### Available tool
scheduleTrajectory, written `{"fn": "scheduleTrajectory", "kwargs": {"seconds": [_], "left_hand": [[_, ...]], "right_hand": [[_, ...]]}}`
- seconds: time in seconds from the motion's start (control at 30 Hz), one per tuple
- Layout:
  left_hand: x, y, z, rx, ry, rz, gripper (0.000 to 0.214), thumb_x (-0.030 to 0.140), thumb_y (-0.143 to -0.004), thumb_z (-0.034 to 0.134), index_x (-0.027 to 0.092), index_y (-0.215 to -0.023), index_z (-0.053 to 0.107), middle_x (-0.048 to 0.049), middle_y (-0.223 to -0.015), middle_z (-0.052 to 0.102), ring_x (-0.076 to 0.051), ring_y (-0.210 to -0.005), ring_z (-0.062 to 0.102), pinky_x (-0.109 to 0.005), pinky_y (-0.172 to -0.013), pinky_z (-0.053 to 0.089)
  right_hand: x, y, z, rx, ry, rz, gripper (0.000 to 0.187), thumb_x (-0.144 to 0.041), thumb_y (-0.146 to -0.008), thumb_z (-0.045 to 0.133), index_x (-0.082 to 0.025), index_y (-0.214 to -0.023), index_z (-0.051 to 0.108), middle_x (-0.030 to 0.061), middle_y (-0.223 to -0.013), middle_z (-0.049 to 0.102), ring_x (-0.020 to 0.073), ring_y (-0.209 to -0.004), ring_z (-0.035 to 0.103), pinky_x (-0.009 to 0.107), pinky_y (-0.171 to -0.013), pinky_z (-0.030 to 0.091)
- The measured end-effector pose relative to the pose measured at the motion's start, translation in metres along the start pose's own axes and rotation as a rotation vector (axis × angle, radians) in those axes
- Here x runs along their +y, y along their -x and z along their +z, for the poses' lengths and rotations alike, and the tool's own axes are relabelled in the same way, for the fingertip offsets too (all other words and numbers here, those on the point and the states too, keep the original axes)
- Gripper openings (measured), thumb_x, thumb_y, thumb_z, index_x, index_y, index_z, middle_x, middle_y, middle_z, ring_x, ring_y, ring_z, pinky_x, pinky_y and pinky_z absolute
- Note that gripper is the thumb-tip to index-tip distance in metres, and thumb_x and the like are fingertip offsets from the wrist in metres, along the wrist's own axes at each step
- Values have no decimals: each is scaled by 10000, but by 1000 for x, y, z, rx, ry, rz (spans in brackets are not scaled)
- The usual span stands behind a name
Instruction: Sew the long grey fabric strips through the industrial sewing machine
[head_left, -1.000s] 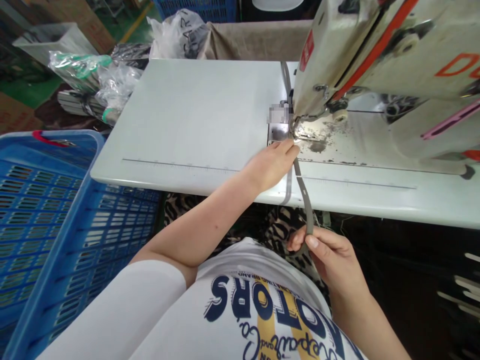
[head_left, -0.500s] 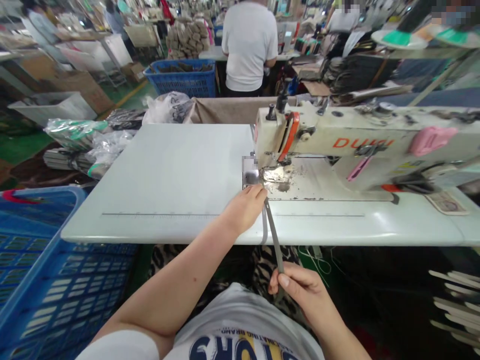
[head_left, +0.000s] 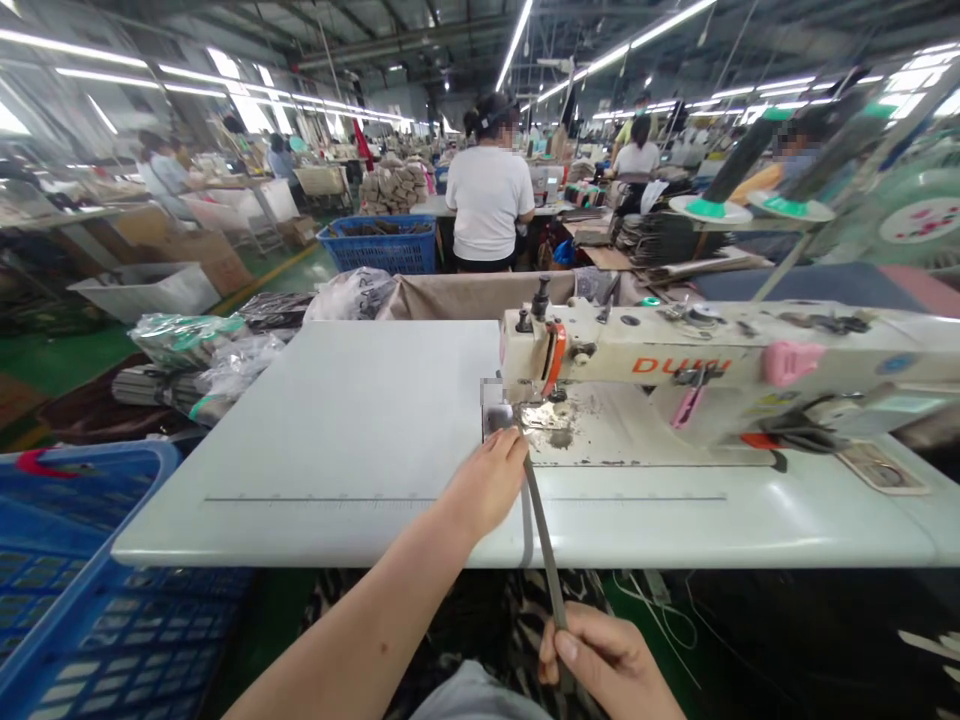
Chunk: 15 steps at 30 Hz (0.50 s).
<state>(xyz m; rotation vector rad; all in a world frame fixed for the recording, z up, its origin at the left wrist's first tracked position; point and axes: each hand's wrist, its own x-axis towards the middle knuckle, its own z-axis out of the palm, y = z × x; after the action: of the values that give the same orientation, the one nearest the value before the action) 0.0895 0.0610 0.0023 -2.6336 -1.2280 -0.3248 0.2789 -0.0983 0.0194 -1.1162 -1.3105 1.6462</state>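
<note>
A narrow grey strap (head_left: 541, 540) runs from the needle area of a cream sewing machine (head_left: 675, 365) down over the front edge of the white table (head_left: 360, 440). My left hand (head_left: 486, 482) rests on the table with its fingertips pressed on the strap right by the presser foot. My right hand (head_left: 604, 660) is below the table edge, fingers and thumb pinched on the lower end of the strap, which is pulled taut between both hands.
A blue plastic crate (head_left: 82, 600) stands at my left. Plastic-wrapped bundles (head_left: 202, 365) lie beyond the table's left corner. A person in a white shirt (head_left: 489, 200) stands with back turned at another table; other workers and a fan (head_left: 922, 215) are further off.
My head has tilted up, so the workshop behind the machine has come into view. Both hands keep their hold on the strap in the same places.
</note>
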Motion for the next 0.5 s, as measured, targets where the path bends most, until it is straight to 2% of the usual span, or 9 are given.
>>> {"fn": "scheduleTrajectory", "kwargs": {"seconds": [0.13, 0.23, 0.33, 0.5], "left_hand": [[0, 2, -1, -25, -7, 40, 234, 135, -1012, 489, 173, -1147, 676, -95, -1294, 667, -259, -1334, 574, -402, -1197, 457], [0, 3, 0, -17, 44, 6, 232, 148, -1021, 501, 162, -1200, 648, -87, -1262, 674, -247, -1318, 589, -383, -1195, 462], [1, 3, 1, 4, 91, -19, 220, 144, -1018, 514, 152, -1197, 641, -95, -1266, 670, -245, -1323, 591, -388, -1198, 463], [3, 4, 2, 36, 101, -32, 234, 124, -993, 547, 151, -1205, 642, -118, -1291, 661, -242, -1309, 616, -386, -1167, 498]], "right_hand": [[-3, -4, -3, 26, 90, -82, 392, -552, -929, 700, -226, -721, 768, 39, -727, 650, 217, -712, 594, 337, -727, 493], [-2, -8, -6, 44, 129, -127, 399, -578, -908, 716, -227, -727, 773, 51, -777, 670, 233, -757, 621, 336, -724, 495], [0, -12, -6, 77, 126, -100, 410, -603, -901, 719, -225, -762, 796, 55, -768, 703, 237, -756, 633, 341, -721, 501], [8, -16, -2, 152, -29, -3, 440, -653, -861, 751, -216, -854, 803, 42, -711, 750, 202, -653, 647, 313, -660, 498]]}}
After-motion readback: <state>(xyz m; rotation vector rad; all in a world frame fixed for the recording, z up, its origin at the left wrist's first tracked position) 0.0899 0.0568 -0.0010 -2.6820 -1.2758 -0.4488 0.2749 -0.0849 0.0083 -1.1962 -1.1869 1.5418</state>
